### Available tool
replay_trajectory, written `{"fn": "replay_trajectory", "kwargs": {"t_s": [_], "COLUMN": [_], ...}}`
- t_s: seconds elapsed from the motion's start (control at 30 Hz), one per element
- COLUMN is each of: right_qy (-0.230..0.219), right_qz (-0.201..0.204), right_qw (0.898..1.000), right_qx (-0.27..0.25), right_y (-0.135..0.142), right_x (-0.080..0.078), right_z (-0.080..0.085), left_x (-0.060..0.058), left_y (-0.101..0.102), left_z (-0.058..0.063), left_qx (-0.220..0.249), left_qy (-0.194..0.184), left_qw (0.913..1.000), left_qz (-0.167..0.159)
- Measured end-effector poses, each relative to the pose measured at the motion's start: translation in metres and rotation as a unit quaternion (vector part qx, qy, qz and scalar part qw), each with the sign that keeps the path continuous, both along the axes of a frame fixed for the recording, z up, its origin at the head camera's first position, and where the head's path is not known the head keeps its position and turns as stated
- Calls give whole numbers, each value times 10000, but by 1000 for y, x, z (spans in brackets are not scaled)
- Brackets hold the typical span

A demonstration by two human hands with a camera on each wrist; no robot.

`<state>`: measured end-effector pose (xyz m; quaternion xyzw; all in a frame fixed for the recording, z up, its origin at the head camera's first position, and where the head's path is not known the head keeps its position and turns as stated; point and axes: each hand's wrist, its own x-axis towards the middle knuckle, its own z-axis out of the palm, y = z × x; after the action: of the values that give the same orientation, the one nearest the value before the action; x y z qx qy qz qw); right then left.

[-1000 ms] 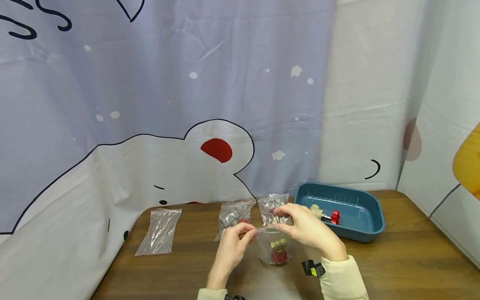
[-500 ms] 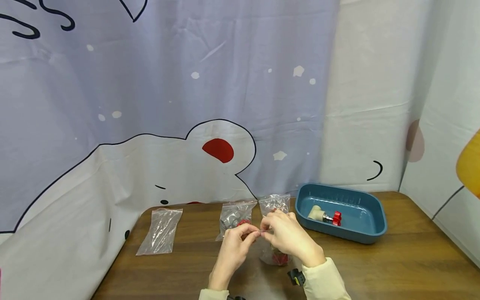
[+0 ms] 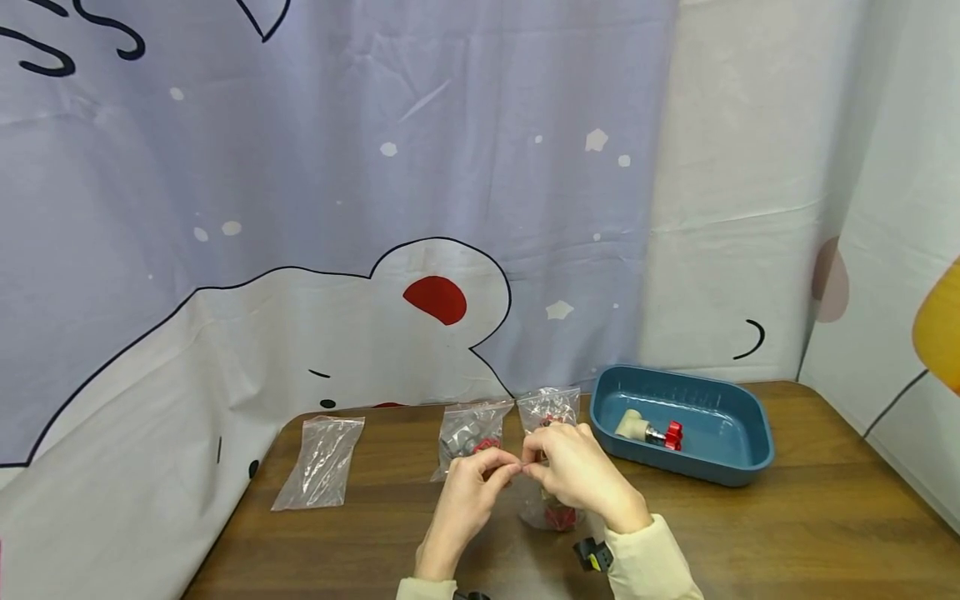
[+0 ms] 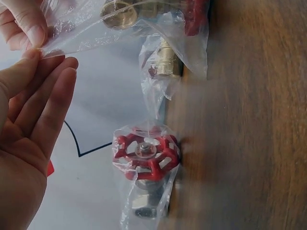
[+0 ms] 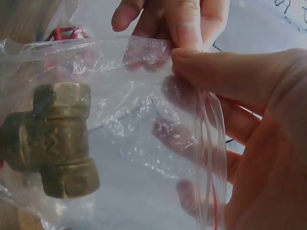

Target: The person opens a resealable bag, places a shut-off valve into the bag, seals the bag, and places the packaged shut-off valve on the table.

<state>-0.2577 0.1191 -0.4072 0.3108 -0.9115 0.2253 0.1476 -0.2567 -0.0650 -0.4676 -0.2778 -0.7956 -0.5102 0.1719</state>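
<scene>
Right wrist view, closest in: holding one end of the top strip of the clear zip bag pinched between thumb and finger of the right hand, with other fingers spread behind the film and visible through it. Pinching at the same corner with the left hand, thumb against finger, nearly tip to tip with the right; remaining left fingers held fairly straight. Cannot tell the state of the seal.

Inside the bag, below and to the right of that pinch in the head view: brass valve, red handwheel lowest, nearer the right hand and partly hidden by it. Cannot tell contact with the table. Right forearm slanting in from lower right, palm downward; left forearm rising steeply.

Farther back: bagged brass fitting beyond the right hand, bagged grey valve beyond the left, flat bag well to the left, blue tray to the right, holding a cream valve.
</scene>
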Motion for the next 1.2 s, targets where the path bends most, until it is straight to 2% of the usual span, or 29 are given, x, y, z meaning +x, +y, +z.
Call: {"fn": "replay_trajectory", "kwargs": {"t_s": [0.13, 0.4, 0.77, 0.9, 1.2], "right_qy": [-15, -480, -137, -144, -658], "right_qz": [26, -196, 328, 390, 60], "right_qw": [10000, 9987, 9993, 9990, 9978], "right_qx": [-57, -7, -62, -158, -90], "right_y": [2, 6, 11, 12, 16], "right_x": [0, 0, -1, -2, -1], "right_z": [0, 3, 2, 1, 2], "left_x": [0, 1, 2, 2, 2], "left_y": [1, 0, 1, 1, 1], "left_z": [0, 2, 2, 2, 1], "left_qx": [7, -53, -118, -122, -140], "left_qy": [41, 3, -65, -87, -24], "left_qw": [10000, 10000, 9999, 9999, 9999], "left_qz": [-14, 31, 48, 6, -11]}}
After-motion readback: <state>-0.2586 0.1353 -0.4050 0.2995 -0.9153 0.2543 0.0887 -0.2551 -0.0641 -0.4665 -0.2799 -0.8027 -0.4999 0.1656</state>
